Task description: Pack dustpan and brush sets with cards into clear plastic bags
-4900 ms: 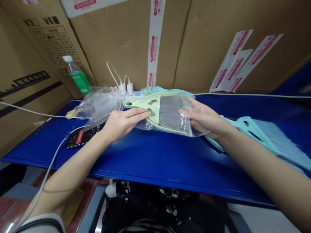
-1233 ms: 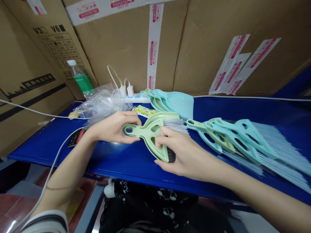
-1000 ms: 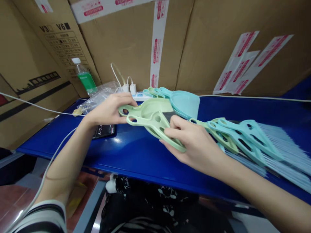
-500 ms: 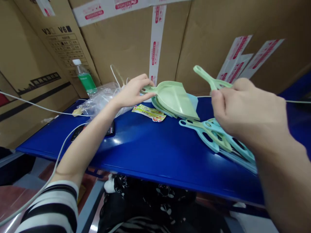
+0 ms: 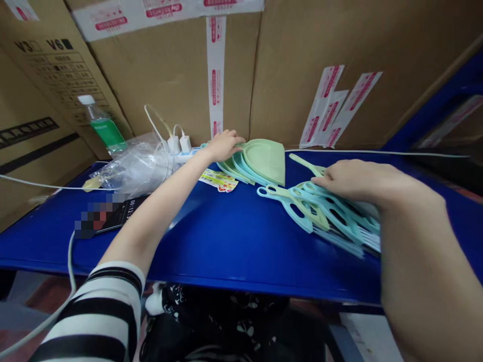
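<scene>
At the back of the table, my left hand [image 5: 224, 146] is closed around the handle of a pale green dustpan [image 5: 266, 160]. That dustpan lies over several overlapping blue and green dustpans [image 5: 246, 171]. On the right, my right hand [image 5: 349, 178] grips a pale green hand brush [image 5: 305, 164] whose far end my hand and wrist hide. The brush is low over a fanned pile of blue and green brushes [image 5: 304, 211], their bristles toward the right. Whether it rests on the pile I cannot tell.
Yellow printed cards [image 5: 221, 181] lie beside the dustpans. To the left are a clear plastic bag [image 5: 138, 163], a bottle with a green label [image 5: 107, 131] and a phone [image 5: 124, 213]. White chargers [image 5: 179, 145] and cables sit behind. Large cardboard boxes [image 5: 166, 75] wall the back.
My right hand has lowered the green brush to the brush pile. My left hand has set the green dustpan down on the dustpan stack, still holding its handle. The view has shifted right.
</scene>
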### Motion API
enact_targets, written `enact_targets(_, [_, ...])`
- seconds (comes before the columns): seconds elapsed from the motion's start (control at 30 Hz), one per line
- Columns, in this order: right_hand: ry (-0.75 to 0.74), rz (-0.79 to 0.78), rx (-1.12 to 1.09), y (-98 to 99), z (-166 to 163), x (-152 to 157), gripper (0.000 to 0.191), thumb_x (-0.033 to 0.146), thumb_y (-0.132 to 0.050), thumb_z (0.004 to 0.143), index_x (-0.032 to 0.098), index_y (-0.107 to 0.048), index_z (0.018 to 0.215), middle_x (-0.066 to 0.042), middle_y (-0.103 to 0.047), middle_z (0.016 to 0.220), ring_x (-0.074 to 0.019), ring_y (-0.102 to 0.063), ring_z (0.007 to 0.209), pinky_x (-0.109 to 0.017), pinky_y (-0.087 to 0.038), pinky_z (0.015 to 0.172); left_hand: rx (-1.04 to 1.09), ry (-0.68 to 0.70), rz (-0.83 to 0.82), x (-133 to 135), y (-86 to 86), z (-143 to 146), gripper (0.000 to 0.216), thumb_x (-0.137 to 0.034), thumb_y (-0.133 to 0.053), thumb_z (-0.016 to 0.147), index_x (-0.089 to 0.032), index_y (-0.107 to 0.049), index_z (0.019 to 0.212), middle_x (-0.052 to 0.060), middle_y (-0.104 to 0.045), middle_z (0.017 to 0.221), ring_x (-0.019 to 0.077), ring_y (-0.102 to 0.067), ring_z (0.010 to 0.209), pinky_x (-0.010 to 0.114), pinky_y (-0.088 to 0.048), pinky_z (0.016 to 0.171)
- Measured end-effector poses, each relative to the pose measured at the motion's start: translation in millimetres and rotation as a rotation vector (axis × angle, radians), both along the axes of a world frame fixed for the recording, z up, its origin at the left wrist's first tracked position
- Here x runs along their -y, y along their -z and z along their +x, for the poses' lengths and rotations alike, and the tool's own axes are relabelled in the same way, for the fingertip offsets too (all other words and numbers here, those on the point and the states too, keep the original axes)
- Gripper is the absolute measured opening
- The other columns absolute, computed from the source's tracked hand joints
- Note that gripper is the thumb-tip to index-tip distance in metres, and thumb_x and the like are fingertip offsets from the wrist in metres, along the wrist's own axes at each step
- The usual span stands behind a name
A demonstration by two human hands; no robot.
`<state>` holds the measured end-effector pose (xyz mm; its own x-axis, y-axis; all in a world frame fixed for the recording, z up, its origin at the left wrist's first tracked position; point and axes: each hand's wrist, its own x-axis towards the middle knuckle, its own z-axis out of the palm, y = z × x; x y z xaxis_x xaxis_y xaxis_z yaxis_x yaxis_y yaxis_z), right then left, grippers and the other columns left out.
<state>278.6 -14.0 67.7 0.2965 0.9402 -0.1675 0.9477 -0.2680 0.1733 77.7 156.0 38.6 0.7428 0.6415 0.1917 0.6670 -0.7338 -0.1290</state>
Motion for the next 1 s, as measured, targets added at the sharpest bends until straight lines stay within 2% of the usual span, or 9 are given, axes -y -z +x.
enact_targets(0.1, [-0.010, -0.118, 0.009, -2.4, 0, 4, 0.031, 0.034, -0.048, 0.090, 0.020, -0.050, 0.062, -0.012, -0.066, 0.090, -0.0232, -0.061, 0.080, -0.032, -0.042, 0.062, -0.020, -0.066, 0.067, 4, -0.1, 0, 0.039, -0.025, -0.041, 0.099, -0.026, -0.055, 0.135, 0.012, -0.056, 0.130, 0.0294, -0.051, 0.123, 0.041, -0.040, 0.099])
enact_targets(0.2, [-0.042, -0.157, 0.019, -2.6, 1, 6, 0.028, 0.027, -0.052, 0.085, 0.021, -0.046, 0.059, -0.009, -0.062, 0.079, -0.0185, -0.054, 0.067, -0.031, -0.039, 0.058, -0.047, -0.146, 0.154, 9, -1.2, 2, 0.041, -0.018, -0.041, 0.098, -0.029, -0.057, 0.134, 0.011, -0.055, 0.132, 0.0311, -0.048, 0.127, 0.045, -0.039, 0.101])
enact_targets(0.33, [-0.066, -0.174, 0.025, -2.1, 0, 6, 0.027, 0.019, -0.052, 0.082, 0.022, -0.041, 0.057, -0.005, -0.054, 0.070, -0.0146, -0.043, 0.058, -0.030, -0.033, 0.054, -0.065, -0.162, 0.202, 13, -1.5, 5, 0.047, -0.007, -0.039, 0.093, -0.026, -0.061, 0.130, 0.012, -0.057, 0.132, 0.0314, -0.049, 0.127, 0.045, -0.039, 0.100])
enact_targets(0.5, [-0.030, -0.148, 0.031, -6.3, 1, 10, 0.019, 0.014, -0.051, 0.081, 0.021, -0.045, 0.064, -0.005, -0.055, 0.074, -0.0143, -0.045, 0.059, -0.030, -0.033, 0.053, -0.083, -0.156, 0.233, 24, 0.6, 10, 0.042, -0.002, -0.044, 0.087, -0.014, -0.064, 0.122, 0.016, -0.059, 0.128, 0.0328, -0.051, 0.124, 0.045, -0.042, 0.098])
enact_targets(0.6, [0.016, -0.139, 0.030, -9.1, 1, 12, 0.015, 0.015, -0.050, 0.083, 0.020, -0.048, 0.069, -0.006, -0.057, 0.077, -0.0152, -0.048, 0.061, -0.029, -0.037, 0.056, -0.054, -0.064, 0.253, 39, 0.4, 17, 0.041, 0.000, -0.041, 0.087, -0.010, -0.065, 0.119, 0.018, -0.061, 0.123, 0.0336, -0.052, 0.121, 0.046, -0.043, 0.095])
enact_targets(0.7, [0.054, -0.143, 0.024, -9.5, 1, 10, 0.013, 0.016, -0.048, 0.085, 0.019, -0.050, 0.073, -0.008, -0.058, 0.080, -0.0162, -0.051, 0.065, -0.029, -0.039, 0.058, 0.019, 0.107, 0.223, 61, -0.5, 32, 0.041, 0.000, -0.038, 0.089, -0.014, -0.068, 0.115, 0.013, -0.065, 0.115, 0.0304, -0.054, 0.118, 0.044, -0.043, 0.094])
enact_targets(0.8, [0.060, -0.142, 0.026, -7.9, 0, 7, 0.011, 0.016, -0.047, 0.086, 0.019, -0.050, 0.075, -0.008, -0.059, 0.083, -0.0168, -0.052, 0.068, -0.029, -0.039, 0.061, 0.007, 0.330, 0.078, 85, 1.1, 54, 0.037, -0.006, -0.042, 0.092, -0.019, -0.068, 0.115, 0.009, -0.068, 0.111, 0.0254, -0.059, 0.112, 0.038, -0.045, 0.091])
enact_targets(0.87, [0.058, -0.160, 0.040, -7.0, -1, 5, 0.012, 0.015, -0.045, 0.087, 0.019, -0.050, 0.076, -0.008, -0.059, 0.082, -0.0167, -0.051, 0.067, -0.029, -0.039, 0.061, -0.027, 0.433, -0.045, 96, 4.4, 69, 0.031, -0.019, -0.044, 0.098, -0.017, -0.067, 0.119, 0.010, -0.068, 0.114, 0.0239, -0.061, 0.109, 0.034, -0.047, 0.088])
enact_targets(1.0, [0.067, -0.176, 0.067, -7.0, -3, 5, 0.013, 0.017, -0.045, 0.087, 0.019, -0.049, 0.075, -0.008, -0.058, 0.080, -0.0162, -0.050, 0.065, -0.029, -0.038, 0.059, -0.074, 0.541, -0.198, 102, 12.8, 86, 0.035, -0.034, -0.047, 0.099, -0.012, -0.063, 0.121, 0.013, -0.068, 0.116, 0.0221, -0.063, 0.106, 0.030, -0.046, 0.085])
